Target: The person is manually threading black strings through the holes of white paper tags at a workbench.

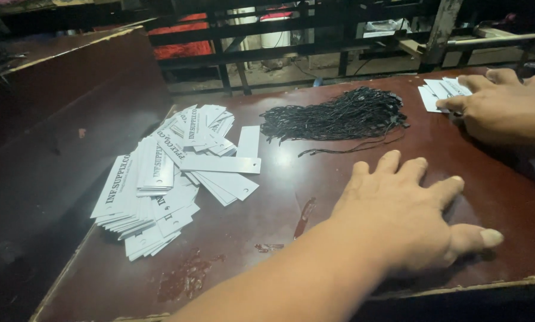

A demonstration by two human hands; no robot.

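Observation:
My left hand (410,209) lies flat on the dark red-brown table (279,238), palm down with fingers spread and nothing in it. Just beyond its fingertips is a bundle of black strings (339,119). My right hand (506,104) is at the table's far right, with its fingers curled over a small stack of white tags (437,92) and gripping the stack's edge. A large loose pile of white rectangular tags (160,179), some with black print and punched holes, is spread over the left of the table, out of reach of both hands.
A worn patch and red smears (187,277) mark the table near its front edge. A raised dark panel (65,89) stands to the left. Black metal railings (291,36) run along the back, with a dusty floor behind them.

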